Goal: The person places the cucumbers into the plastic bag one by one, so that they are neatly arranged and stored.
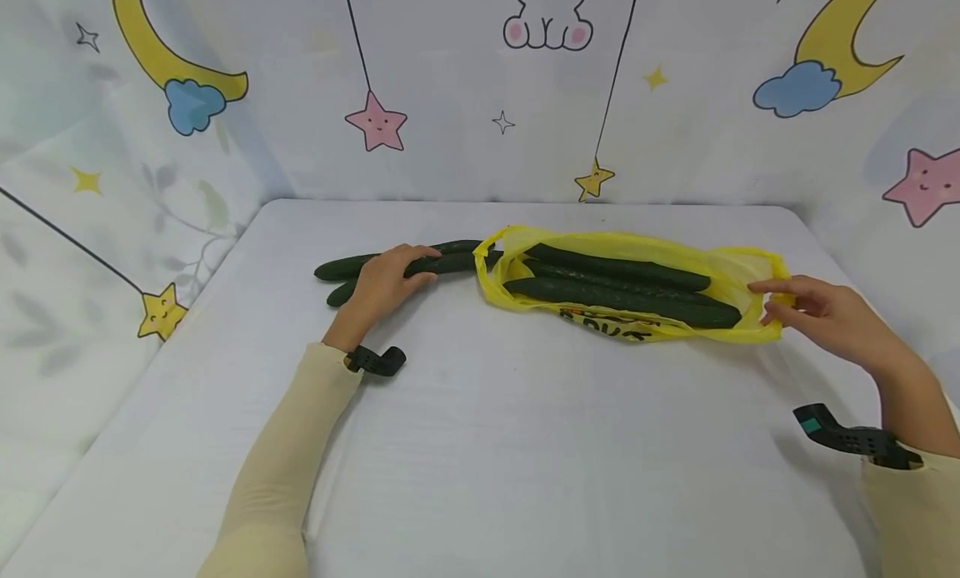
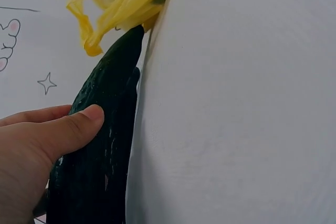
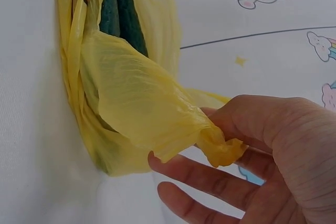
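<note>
My left hand (image 1: 382,285) grips a dark green cucumber (image 1: 450,264) at the left of the table, thumb (image 2: 86,121) over its near side and fingers mostly hidden behind. Another cucumber (image 1: 341,268) lies alongside it. Their right ends reach the left opening of a yellow plastic bag (image 1: 757,270). Inside the bag, several cucumbers (image 1: 622,266) lie lengthwise, showing through its open upper side. At the bag's right end my right hand (image 1: 825,311) pinches a gathered bit of thin plastic between thumb and fingers; in the right wrist view two fingers (image 3: 199,177) spread below it.
A white cloth covers the table (image 1: 525,453). Behind it hangs a pale backdrop (image 1: 450,62) printed with moons, stars and a bear. Each wrist wears a black camera mount (image 1: 847,436).
</note>
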`<state>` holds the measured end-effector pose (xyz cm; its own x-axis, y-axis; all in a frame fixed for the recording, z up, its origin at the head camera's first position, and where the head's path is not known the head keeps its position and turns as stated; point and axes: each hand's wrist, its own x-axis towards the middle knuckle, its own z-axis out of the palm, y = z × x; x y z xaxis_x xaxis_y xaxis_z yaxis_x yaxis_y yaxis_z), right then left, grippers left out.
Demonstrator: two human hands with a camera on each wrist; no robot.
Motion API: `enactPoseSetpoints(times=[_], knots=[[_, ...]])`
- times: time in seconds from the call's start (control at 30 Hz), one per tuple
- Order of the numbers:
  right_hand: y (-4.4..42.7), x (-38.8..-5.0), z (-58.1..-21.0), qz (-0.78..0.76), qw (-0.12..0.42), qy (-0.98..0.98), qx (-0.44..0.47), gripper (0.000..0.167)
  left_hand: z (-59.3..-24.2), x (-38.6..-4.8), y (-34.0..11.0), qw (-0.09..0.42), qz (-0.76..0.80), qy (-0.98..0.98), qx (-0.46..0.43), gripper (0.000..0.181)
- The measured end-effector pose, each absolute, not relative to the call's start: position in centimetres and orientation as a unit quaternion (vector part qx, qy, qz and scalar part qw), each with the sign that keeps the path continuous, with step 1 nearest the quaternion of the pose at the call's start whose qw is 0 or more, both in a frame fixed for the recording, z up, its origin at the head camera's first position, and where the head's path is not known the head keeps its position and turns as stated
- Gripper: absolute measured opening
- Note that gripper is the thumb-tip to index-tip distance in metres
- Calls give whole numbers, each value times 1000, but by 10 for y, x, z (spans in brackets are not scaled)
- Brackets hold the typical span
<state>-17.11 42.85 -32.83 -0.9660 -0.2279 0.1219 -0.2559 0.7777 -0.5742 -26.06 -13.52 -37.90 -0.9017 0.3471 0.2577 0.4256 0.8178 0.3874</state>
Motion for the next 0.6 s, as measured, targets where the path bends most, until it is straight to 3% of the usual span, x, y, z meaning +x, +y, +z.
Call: enactPoseSetpoints(times=[0.6], knots=[[426,-169,-328,309,35,-942,128,29,-365,-258,-132,147,-228,-942,-199,41]])
